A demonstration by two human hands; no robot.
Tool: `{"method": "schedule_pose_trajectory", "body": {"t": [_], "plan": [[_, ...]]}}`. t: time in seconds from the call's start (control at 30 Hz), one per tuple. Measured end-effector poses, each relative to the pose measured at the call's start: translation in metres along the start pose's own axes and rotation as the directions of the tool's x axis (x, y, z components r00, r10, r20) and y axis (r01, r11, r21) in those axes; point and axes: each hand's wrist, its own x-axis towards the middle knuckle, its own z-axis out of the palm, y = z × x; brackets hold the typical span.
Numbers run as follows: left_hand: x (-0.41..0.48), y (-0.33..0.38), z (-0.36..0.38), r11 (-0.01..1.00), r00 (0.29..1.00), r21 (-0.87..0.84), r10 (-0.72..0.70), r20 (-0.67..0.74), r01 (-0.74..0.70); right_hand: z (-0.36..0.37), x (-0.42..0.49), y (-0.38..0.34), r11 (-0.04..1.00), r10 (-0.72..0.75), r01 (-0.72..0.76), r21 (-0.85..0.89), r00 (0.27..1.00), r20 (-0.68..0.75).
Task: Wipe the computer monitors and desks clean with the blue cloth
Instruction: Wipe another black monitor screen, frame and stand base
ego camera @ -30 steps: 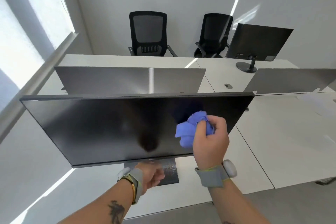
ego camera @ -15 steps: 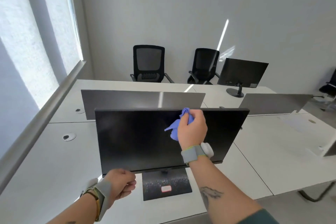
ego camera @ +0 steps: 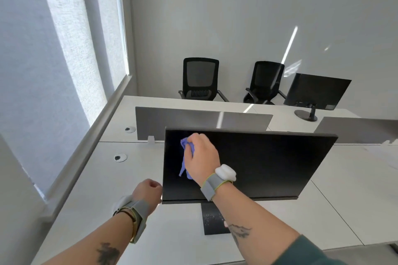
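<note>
Crumpled blue cloth [ego camera: 185,157]: bunched against the upper left of the screen, one tail hanging down.
Right hand [ego camera: 201,157]: grasping the cloth, pressed to the glass.
Flat black monitor [ego camera: 269,163]: upright on a dark square stand base [ego camera: 212,219], tilted slightly back.
Left hand [ego camera: 147,189]: clenched, just beside the monitor's lower left corner, apparently holding nothing.
White desk [ego camera: 97,189]: under the monitor, round cable grommet [ego camera: 120,157] at left.
Grey divider panel [ego camera: 193,119]: behind the monitor.
Second black monitor [ego camera: 316,91]: far desk, back turned.
Two black mesh office chairs [ego camera: 200,79]: against the wall.
</note>
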Motion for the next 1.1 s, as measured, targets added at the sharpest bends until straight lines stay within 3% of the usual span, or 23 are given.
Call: {"method": "schedule_pose_trajectory", "body": {"t": [0.1,0.2,0.27,0.3,0.33,0.4,0.43,0.47,0.5,0.6,0.63,0.7,0.8,0.87,0.93,1.0,1.1], "plan": [[0.004,-0.003,-0.006,1.0,1.0,-0.029,-0.005,0.009,0.005,-0.008,-0.014,0.028,0.979,0.197,-0.199,-0.033,0.979,-0.051],[0.011,-0.025,-0.006,0.998,0.997,-0.022,-0.065,0.041,0.066,-0.059,-0.009,0.061,0.912,0.388,-0.411,0.019,0.845,-0.367],[0.011,-0.037,0.004,0.993,0.991,0.008,-0.116,0.071,0.115,-0.087,0.006,0.069,0.885,0.427,-0.461,0.067,0.744,-0.514],[0.009,-0.042,0.011,0.991,0.986,0.036,-0.135,0.098,0.132,-0.091,0.011,0.068,0.898,0.401,-0.434,0.067,0.747,-0.531],[0.007,-0.04,0.015,0.989,0.982,0.061,-0.138,0.127,0.132,-0.087,0.019,0.06,0.929,0.339,-0.367,0.045,0.797,-0.501],[-0.002,-0.043,0.035,0.983,0.965,0.123,-0.157,0.209,0.133,-0.066,0.004,0.06,0.969,0.226,-0.245,-0.028,0.928,-0.297],[-0.003,-0.04,0.039,0.984,0.958,0.133,-0.149,0.245,0.119,-0.053,-0.005,0.064,0.979,0.19,-0.199,-0.044,0.968,-0.164],[-0.007,-0.044,0.05,0.98,0.944,0.162,-0.158,0.289,0.114,-0.042,-0.028,0.08,0.967,0.246,-0.248,-0.063,0.969,-0.038],[-0.008,-0.044,0.057,0.979,0.932,0.18,-0.151,0.33,0.095,-0.037,-0.048,0.095,0.931,0.359,-0.355,-0.089,0.933,0.032],[-0.016,-0.048,0.085,0.983,0.89,0.176,-0.133,0.437,0.06,-0.036,-0.118,0.149,0.703,0.711,-0.701,-0.123,0.691,0.13],[-0.02,-0.051,0.097,0.987,0.877,0.155,-0.119,0.465,0.052,-0.037,-0.138,0.161,0.644,0.76,-0.761,-0.077,0.625,0.181],[-0.032,-0.049,0.117,0.995,0.843,0.093,-0.089,0.53,0.047,-0.035,-0.158,0.168,0.583,0.764,-0.812,0.035,0.562,0.316],[-0.046,-0.04,0.163,0.997,0.775,0.006,-0.067,0.628,0.082,-0.035,-0.173,0.183,0.52,0.661,-0.833,0.19,0.534,0.527],[-0.049,-0.035,0.199,0.997,0.754,0.033,-0.07,0.653,0.064,-0.045,-0.18,0.208,0.482,0.654,-0.84,0.249,0.535,0.536],[-0.049,-0.03,0.221,0.995,0.778,0.027,-0.095,0.621,0.099,-0.054,-0.182,0.218,0.456,0.715,-0.843,0.287,0.539,0.445],[-0.051,-0.025,0.255,0.973,0.821,-0.044,-0.166,0.546,0.226,-0.062,-0.19,0.238,0.456,0.718,-0.843,0.286,0.538,0.442],[-0.058,-0.025,0.293,0.958,0.858,-0.06,-0.221,0.463,0.279,-0.065,-0.204,0.26,0.572,0.622,-0.794,0.205,0.583,0.522]]}}
